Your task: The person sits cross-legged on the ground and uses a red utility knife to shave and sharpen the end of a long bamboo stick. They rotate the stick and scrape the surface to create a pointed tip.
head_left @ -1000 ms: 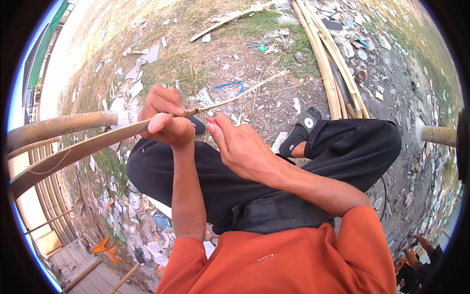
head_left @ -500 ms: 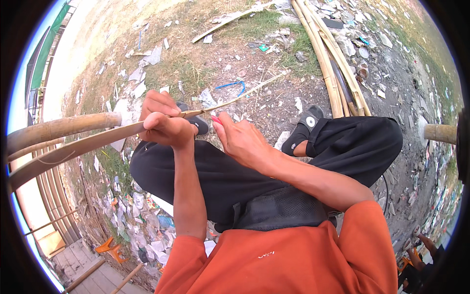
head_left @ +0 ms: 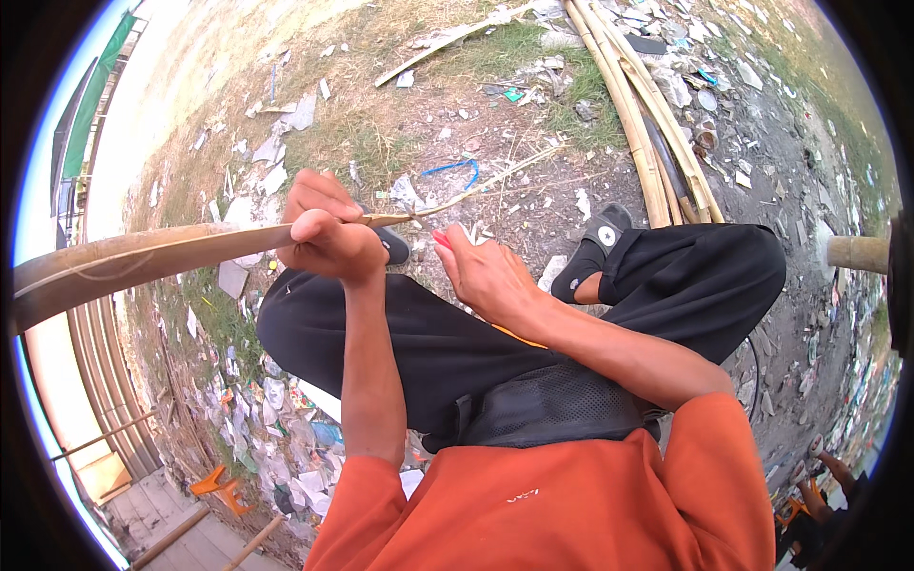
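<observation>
Strip of pale wood (head_left: pixel 214 249), possibly bamboo, grasped in left hand (head_left: pixel 328 233); broad end runs out leftward, thin end extends forward past right hand (head_left: pixel 490 281). Right hand clenched around small red object (head_left: pixel 442 238), mostly hidden by the fingers, near the strip but apart from it.

Markings: small white script on orange shirt (head_left: pixel 609 504), below both hands; white round emblem on dark shoe (head_left: pixel 607 228), right of right hand.

Surface: outdoor ground (head_left: pixel 447 124), dry soil, patchy grass, scattered litter. Long poles (head_left: pixel 633 124) lie ahead and right of right hand; grey planks (head_left: pixel 152 504) behind and left of left hand.
</observation>
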Demonstrator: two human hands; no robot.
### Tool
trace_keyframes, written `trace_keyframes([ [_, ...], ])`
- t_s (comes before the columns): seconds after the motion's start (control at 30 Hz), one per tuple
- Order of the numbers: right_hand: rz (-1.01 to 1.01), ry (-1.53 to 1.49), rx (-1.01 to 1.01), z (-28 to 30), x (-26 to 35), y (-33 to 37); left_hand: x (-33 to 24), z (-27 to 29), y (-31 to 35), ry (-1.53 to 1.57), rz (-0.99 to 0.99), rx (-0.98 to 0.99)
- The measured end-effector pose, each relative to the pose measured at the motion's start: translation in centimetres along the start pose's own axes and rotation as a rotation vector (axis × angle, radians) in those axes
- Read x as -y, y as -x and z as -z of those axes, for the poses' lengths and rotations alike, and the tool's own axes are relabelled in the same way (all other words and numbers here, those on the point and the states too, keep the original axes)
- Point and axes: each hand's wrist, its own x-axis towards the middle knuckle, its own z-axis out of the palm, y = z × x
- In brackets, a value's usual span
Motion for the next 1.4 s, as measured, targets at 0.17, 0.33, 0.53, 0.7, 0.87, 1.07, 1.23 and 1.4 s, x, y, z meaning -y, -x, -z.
trace_keyframes([
  [0.17,-0.069,-0.075,0.011,0.7,0.9,-0.1,0.1,0.1,0.1,0.027,-0.023,0.007],
  [0.33,-0.021,-0.019,-0.012,-1.0,-0.3,-1.0,0.5,-0.3,-0.5,-0.026,0.012,-0.061],
  [0.53,-0.351,0.24,0.158,-4.3,-15.7,-0.8,0.4,-1.0,-0.9,-0.055,0.025,-0.068],
  [0.7,-0.324,-0.043,0.11,-0.7,-5.3,-3.5,0.8,0.0,-1.2,-0.056,0.06,-0.059],
  [0.87,-0.087,-0.457,0.107,3.6,3.6,-2.6,0.7,-0.2,-1.0,-0.089,0.062,-0.105],
  [1.07,-0.033,-0.473,0.101,4.1,6.3,-1.9,0.6,0.0,-0.6,0.002,0.056,-0.074],
  [1.23,0.008,-0.358,0.047,3.0,5.7,-0.9,0.6,0.5,0.2,0.014,0.031,0.0],
  [1.4,0.024,-0.193,-0.059,1.8,5.4,-0.3,0.0,0.3,0.2,0.023,0.018,-0.052],
])
